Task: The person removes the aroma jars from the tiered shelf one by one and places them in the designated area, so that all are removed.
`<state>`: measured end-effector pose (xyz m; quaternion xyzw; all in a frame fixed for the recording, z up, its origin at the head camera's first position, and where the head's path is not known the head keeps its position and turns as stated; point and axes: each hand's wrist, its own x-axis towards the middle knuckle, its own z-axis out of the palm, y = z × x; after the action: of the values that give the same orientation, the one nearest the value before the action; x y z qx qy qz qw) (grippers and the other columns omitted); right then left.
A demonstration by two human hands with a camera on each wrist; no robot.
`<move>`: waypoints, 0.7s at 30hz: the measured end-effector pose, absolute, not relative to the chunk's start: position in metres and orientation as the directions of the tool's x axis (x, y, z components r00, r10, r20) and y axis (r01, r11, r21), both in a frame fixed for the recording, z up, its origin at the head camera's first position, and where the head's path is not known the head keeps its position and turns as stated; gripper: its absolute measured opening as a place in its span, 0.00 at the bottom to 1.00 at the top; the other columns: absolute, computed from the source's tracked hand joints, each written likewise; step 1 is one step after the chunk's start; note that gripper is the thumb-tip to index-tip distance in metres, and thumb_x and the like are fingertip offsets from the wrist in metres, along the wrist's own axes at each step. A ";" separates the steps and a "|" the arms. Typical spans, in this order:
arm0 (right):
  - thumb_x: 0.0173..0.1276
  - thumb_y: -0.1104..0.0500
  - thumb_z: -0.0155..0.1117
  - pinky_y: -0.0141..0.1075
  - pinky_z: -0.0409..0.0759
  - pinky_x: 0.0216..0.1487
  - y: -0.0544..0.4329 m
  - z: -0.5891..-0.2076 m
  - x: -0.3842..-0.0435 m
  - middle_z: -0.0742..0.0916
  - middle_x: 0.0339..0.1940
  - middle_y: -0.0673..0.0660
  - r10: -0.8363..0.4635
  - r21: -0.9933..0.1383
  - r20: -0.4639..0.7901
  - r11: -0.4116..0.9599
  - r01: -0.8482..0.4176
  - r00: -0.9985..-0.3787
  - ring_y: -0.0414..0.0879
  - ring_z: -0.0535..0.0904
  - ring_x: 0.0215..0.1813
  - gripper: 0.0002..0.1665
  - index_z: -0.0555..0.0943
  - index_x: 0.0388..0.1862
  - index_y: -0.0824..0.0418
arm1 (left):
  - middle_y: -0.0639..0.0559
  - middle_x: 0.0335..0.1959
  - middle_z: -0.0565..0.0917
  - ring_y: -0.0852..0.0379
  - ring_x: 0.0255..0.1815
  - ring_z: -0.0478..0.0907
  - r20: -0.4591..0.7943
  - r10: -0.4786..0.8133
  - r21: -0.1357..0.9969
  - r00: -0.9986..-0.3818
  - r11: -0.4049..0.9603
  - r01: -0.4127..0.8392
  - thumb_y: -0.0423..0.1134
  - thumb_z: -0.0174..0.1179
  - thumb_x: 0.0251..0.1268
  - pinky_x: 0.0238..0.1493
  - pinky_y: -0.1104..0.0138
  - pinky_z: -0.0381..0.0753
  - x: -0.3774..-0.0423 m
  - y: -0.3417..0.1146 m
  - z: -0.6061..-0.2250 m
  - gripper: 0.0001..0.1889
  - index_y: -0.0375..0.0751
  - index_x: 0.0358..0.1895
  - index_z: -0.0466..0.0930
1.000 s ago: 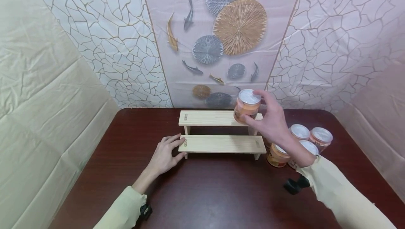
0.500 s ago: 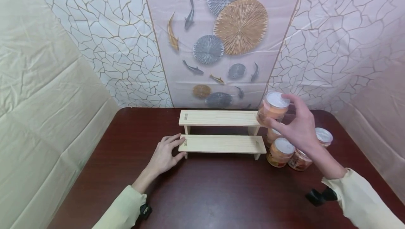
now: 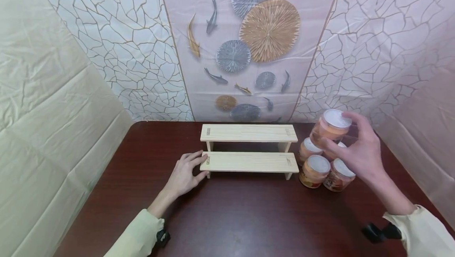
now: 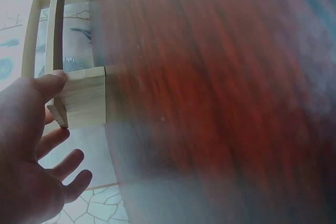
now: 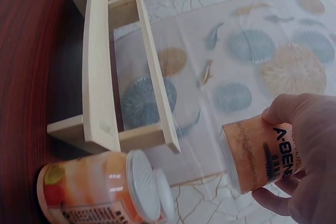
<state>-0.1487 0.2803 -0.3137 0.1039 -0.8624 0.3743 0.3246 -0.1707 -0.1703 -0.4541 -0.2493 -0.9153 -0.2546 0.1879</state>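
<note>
My right hand (image 3: 364,154) grips a small orange-labelled can (image 3: 326,134) with a pale lid, between thumb and fingers. That can is held in the air above several similar cans at the right of the table. In the right wrist view the held can (image 5: 249,153) shows dark lettering, its pale end facing left. My left hand (image 3: 183,174) pinches the left end of the lower board of a two-step wooden rack (image 3: 249,161). The left wrist view shows the thumb (image 4: 51,83) on one side of the board and other fingers beyond it.
The grouped cans, among them a front can (image 3: 314,173) and a can beside it (image 3: 339,177), stand close to the rack's right end. The dark brown table (image 3: 241,213) reaches back to a patterned cloth (image 3: 249,87). More cloth hangs at both sides.
My right hand has carried the can rightward, from over the upper board to over the grouped cans. My left hand and the rack stay where they were.
</note>
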 end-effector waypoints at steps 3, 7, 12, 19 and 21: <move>0.44 0.70 0.82 0.17 0.71 0.41 0.286 -0.316 -0.145 0.78 0.50 0.56 0.083 -0.587 0.621 0.708 -0.392 -0.780 0.27 0.73 0.41 0.49 0.71 0.67 0.67 | 0.38 0.62 0.79 0.36 0.56 0.75 0.472 0.361 0.373 -0.804 0.745 0.553 0.41 0.76 0.55 0.49 0.40 0.74 -0.171 -0.171 -0.455 0.27 0.38 0.59 0.84; 0.45 0.71 0.81 0.16 0.71 0.40 0.294 -0.320 -0.142 0.77 0.50 0.51 0.098 -0.606 0.609 0.698 -0.382 -0.787 0.26 0.73 0.40 0.48 0.70 0.66 0.69 | 0.38 0.61 0.79 0.35 0.56 0.75 0.479 0.362 0.366 -0.800 0.745 0.557 0.41 0.76 0.54 0.49 0.40 0.74 -0.171 -0.170 -0.456 0.27 0.37 0.59 0.83; 0.43 0.72 0.81 0.15 0.69 0.43 0.303 -0.325 -0.138 0.77 0.52 0.54 0.130 -0.602 0.612 0.717 -0.353 -0.780 0.26 0.71 0.46 0.49 0.70 0.66 0.70 | 0.37 0.61 0.79 0.35 0.55 0.75 0.482 0.365 0.367 -0.797 0.742 0.562 0.41 0.76 0.54 0.49 0.40 0.74 -0.170 -0.170 -0.455 0.27 0.37 0.59 0.83; 0.42 0.75 0.80 0.15 0.70 0.41 0.317 -0.329 -0.131 0.74 0.49 0.40 0.175 -0.629 0.603 0.704 -0.329 -0.778 0.26 0.73 0.42 0.50 0.70 0.67 0.70 | 0.37 0.61 0.79 0.35 0.55 0.76 0.488 0.368 0.365 -0.792 0.738 0.568 0.41 0.76 0.54 0.49 0.41 0.75 -0.171 -0.170 -0.456 0.27 0.37 0.58 0.84; 0.42 0.75 0.80 0.15 0.71 0.39 0.321 -0.331 -0.130 0.73 0.48 0.38 0.186 -0.640 0.600 0.695 -0.327 -0.778 0.26 0.74 0.40 0.50 0.70 0.67 0.70 | 0.38 0.61 0.80 0.35 0.55 0.76 0.488 0.367 0.365 -0.792 0.739 0.567 0.41 0.76 0.54 0.49 0.41 0.75 -0.171 -0.170 -0.456 0.27 0.37 0.58 0.84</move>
<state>-0.1297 0.3213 -0.3309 0.0409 -0.8592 0.3883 0.3305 -0.1714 -0.1704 -0.4558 -0.2561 -0.9115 -0.2552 0.1961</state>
